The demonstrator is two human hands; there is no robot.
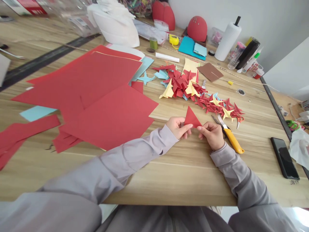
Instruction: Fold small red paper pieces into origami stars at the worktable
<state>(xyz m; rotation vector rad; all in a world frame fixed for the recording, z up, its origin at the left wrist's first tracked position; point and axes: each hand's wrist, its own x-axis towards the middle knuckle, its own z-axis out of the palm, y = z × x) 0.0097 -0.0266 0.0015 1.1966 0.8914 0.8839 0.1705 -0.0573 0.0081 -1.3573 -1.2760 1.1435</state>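
Observation:
Between my two hands is a small red paper triangle (191, 117), its point facing away from me. My left hand (178, 126) pinches its left side, thumb on top. At the lower right corner, the thumb and fingers of my right hand (212, 133) close on the same paper. Just beyond lies a pile of folded paper stars (180, 84), mostly red with some yellow and light blue ones. A yellow utility knife (233, 140) rests right of my right hand, over dark scissors (216, 120) that are partly hidden.
Large red paper sheets (108, 119) cover the table's left side, with red strips (29, 130) beside them. A black phone (285, 158) lies at the right. Along the back stand a white bottle (227, 40), a yellow tape measure (173, 39) and blue paper (189, 48).

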